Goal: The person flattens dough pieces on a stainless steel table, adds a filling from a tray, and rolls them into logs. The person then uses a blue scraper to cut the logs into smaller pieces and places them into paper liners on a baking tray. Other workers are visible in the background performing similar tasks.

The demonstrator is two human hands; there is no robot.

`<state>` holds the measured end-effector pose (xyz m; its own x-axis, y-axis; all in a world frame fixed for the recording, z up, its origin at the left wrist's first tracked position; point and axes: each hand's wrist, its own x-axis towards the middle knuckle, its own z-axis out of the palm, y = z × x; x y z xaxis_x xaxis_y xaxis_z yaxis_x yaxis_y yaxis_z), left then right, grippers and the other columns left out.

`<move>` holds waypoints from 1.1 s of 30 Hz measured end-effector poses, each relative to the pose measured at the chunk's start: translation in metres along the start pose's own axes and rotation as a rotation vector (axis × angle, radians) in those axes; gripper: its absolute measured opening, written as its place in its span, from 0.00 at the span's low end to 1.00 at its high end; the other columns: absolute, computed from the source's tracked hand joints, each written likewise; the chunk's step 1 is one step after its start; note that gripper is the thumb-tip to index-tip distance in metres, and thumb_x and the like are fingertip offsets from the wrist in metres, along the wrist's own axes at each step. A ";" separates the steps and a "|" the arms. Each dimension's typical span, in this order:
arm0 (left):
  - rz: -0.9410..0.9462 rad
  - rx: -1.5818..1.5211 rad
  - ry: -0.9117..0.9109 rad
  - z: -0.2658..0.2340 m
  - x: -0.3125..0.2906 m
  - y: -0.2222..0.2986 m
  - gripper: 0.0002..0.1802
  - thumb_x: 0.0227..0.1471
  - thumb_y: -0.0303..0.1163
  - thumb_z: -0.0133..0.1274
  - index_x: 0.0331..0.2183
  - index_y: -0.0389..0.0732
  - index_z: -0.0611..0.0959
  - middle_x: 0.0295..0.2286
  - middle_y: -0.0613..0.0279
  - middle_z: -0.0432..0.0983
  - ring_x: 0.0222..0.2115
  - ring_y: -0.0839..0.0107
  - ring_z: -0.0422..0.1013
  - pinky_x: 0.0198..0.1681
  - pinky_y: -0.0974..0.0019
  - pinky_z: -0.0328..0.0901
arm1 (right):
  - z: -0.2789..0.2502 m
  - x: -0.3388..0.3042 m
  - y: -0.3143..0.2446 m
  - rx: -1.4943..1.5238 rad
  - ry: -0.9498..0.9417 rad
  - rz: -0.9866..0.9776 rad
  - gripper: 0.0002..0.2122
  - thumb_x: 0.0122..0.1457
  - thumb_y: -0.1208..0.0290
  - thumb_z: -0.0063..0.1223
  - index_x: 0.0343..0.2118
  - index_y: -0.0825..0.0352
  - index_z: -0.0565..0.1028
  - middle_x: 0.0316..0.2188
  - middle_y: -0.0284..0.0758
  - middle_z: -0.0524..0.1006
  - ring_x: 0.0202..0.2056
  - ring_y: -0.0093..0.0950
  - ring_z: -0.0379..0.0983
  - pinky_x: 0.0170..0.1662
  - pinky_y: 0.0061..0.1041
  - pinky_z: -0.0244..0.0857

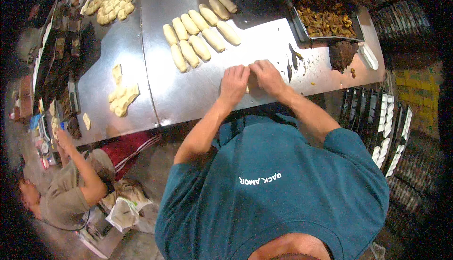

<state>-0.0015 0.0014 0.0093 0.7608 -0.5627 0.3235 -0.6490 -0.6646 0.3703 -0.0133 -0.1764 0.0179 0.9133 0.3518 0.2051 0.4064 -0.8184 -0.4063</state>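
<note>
My left hand point(234, 83) and my right hand point(267, 77) are side by side near the front edge of the metal table point(188, 95). Their fingers curl down over a piece of dough point(247, 90), mostly covered so that only a pale bit shows between them. Beyond my hands, to the left, several pale dough rolls point(199, 47) lie in two slanting rows. At the far right a metal tray point(306, 37) holds a chunky brown and yellow filling point(325, 20). Nearer me, beside that tray, sit a dark brown mass point(343, 55) and a white oblong dish-like thing point(368, 56).
A dough pile point(113, 1) lies far left, with loose dough pieces point(123, 99) nearer. A co-worker point(75, 184) is at the lower left, by a scale-like device. Racked trays with white shaped dough point(384, 123) stand right of the table. Dark smears point(293, 58) mark the tabletop.
</note>
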 end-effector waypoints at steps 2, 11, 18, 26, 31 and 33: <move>0.023 0.063 0.047 0.005 -0.016 0.011 0.19 0.48 0.31 0.53 0.44 0.38 0.76 0.42 0.51 0.71 0.46 0.54 0.67 0.51 0.49 0.59 | 0.011 -0.029 -0.009 -0.111 0.109 -0.089 0.20 0.51 0.75 0.47 0.49 0.68 0.69 0.46 0.43 0.70 0.49 0.42 0.67 0.53 0.39 0.61; 0.014 0.013 0.046 -0.026 -0.021 0.019 0.20 0.49 0.31 0.52 0.45 0.37 0.76 0.49 0.54 0.69 0.54 0.60 0.64 0.62 0.37 0.39 | -0.010 -0.014 -0.031 -0.038 0.274 0.017 0.16 0.49 0.74 0.48 0.43 0.66 0.73 0.46 0.39 0.72 0.50 0.37 0.68 0.52 0.39 0.61; 0.044 0.039 -0.108 0.004 -0.055 0.025 0.25 0.45 0.28 0.50 0.49 0.35 0.72 0.53 0.50 0.66 0.56 0.58 0.62 0.62 0.37 0.38 | 0.017 -0.054 -0.030 -0.144 0.138 0.000 0.17 0.50 0.74 0.49 0.46 0.66 0.73 0.48 0.39 0.71 0.53 0.37 0.65 0.53 0.41 0.58; 0.083 0.058 -0.033 -0.001 -0.062 0.037 0.17 0.44 0.26 0.49 0.40 0.35 0.76 0.53 0.50 0.67 0.57 0.58 0.60 0.62 0.36 0.36 | 0.027 -0.066 -0.040 -0.108 0.279 0.038 0.19 0.49 0.73 0.50 0.47 0.67 0.72 0.50 0.39 0.69 0.53 0.37 0.65 0.52 0.38 0.59; 0.042 -0.042 -0.091 -0.005 -0.068 0.038 0.18 0.44 0.27 0.49 0.40 0.34 0.76 0.53 0.51 0.66 0.57 0.58 0.60 0.62 0.35 0.36 | 0.011 -0.075 -0.050 -0.118 0.088 0.127 0.19 0.49 0.74 0.50 0.47 0.68 0.72 0.50 0.39 0.70 0.53 0.36 0.65 0.53 0.38 0.59; 0.051 -0.056 0.009 -0.015 -0.063 0.045 0.18 0.43 0.27 0.49 0.40 0.35 0.76 0.53 0.52 0.67 0.57 0.59 0.61 0.62 0.37 0.37 | -0.003 -0.070 -0.054 0.030 0.022 0.266 0.19 0.49 0.75 0.50 0.47 0.68 0.73 0.49 0.39 0.70 0.53 0.36 0.65 0.54 0.38 0.58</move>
<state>-0.0785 0.0148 0.0187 0.7268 -0.5905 0.3507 -0.6864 -0.6066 0.4012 -0.0989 -0.1582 0.0286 0.9876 0.1158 0.1061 0.1526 -0.8669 -0.4745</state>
